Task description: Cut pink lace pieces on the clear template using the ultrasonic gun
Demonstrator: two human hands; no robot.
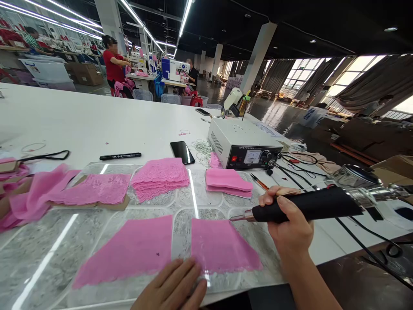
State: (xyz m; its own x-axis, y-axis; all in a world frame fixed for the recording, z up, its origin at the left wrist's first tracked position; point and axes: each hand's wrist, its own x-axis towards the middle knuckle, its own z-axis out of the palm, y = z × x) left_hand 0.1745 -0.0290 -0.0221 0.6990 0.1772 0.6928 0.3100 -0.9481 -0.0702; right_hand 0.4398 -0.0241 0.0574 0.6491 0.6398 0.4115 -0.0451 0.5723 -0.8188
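Note:
My right hand point(292, 219) is wrapped round a black handheld ultrasonic cutter point(309, 204). Its metal tip meets the upper right corner of a pink fabric piece point(219, 245). That piece lies under a clear plastic template point(183, 215) or on it; I cannot tell which. My left hand point(176, 282) rests flat with fingers stretched out, at the lower left corner of the same piece. Left of it lies a larger slanted pink fabric piece point(138, 245) with a small dark mark. Behind are a stack of pink lace pieces point(161, 176) and a smaller folded pink stack point(229, 181).
A control box point(245, 142) with a dial stands behind, cables running right. A black phone point(182, 152), a marker point(120, 156) and tangled thread point(202, 150) lie nearby. Pink lace on cardboard point(97, 189) sits left. Co-workers work at sewing machines point(177, 69) beyond the table.

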